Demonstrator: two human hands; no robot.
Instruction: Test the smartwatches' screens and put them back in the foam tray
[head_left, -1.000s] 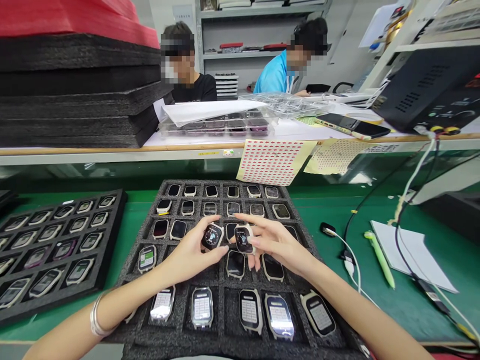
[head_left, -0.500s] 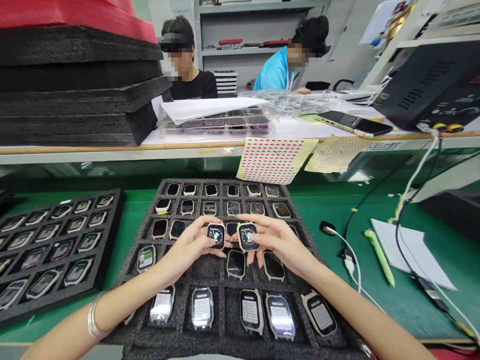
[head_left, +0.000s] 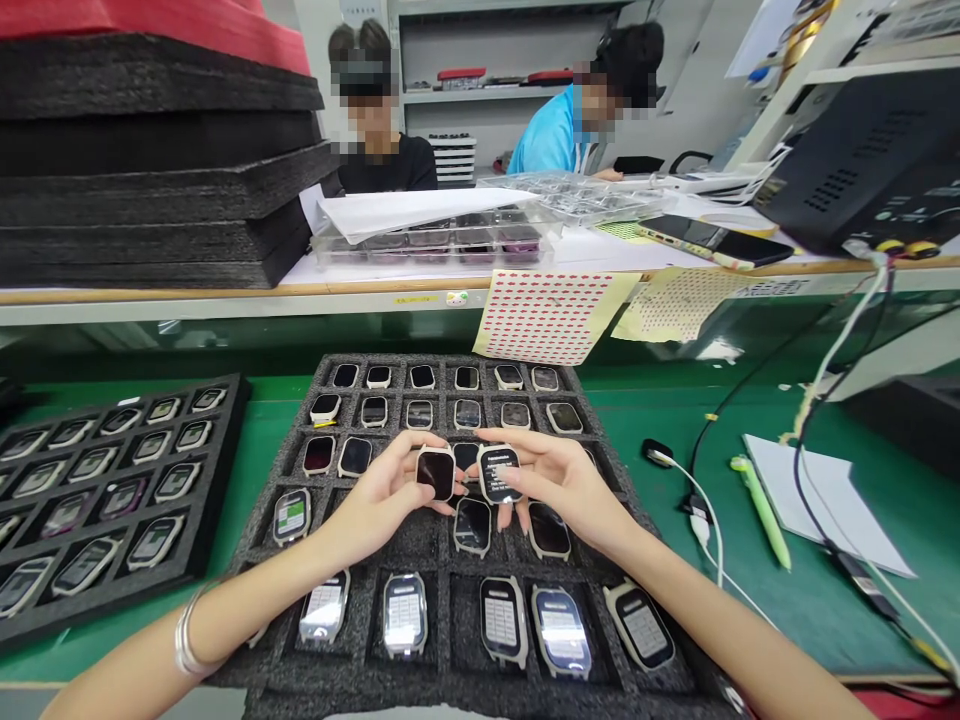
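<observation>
Left hand [head_left: 382, 495] is closed on a dark watch [head_left: 436, 472], thumb and fingertips on its case edges, screen up and blank. Right hand [head_left: 559, 485] is closed the same way on a lit watch [head_left: 499, 473], screen up with white text on black. The two watches sit side by side, just apart, raised above the middle rows of the tray [head_left: 259, 540].

The tray is black foam, mid-surface and reaching the front edge.
- Far rows: small watches, mostly dark screens.
- Near row: five watches with lit white grid screens.
- One watch with a green-white screen [head_left: 291, 515] sits near the tray's left side, just beside the left hand.
- Two dark watches lie in pockets right under the hands.

Bracelet [head_left: 187, 630] on the left wrist.

A second tray [head_left: 225, 440] at the left edge of the green surface [head_left: 637, 420] is full of watches.

Toward the right edge there's a cable [head_left: 697, 500], a green pen [head_left: 761, 510] and paper [head_left: 825, 500], all well apart from the hands.

A red-dot sticker sheet [head_left: 551, 315] hangs off the raised shelf at the back edge. A foam stack [head_left: 150, 170] sits on that shelf at back left, with clear trays [head_left: 435, 240] beside it.

Two people sit behind the shelf, with their hands away from this tray.
</observation>
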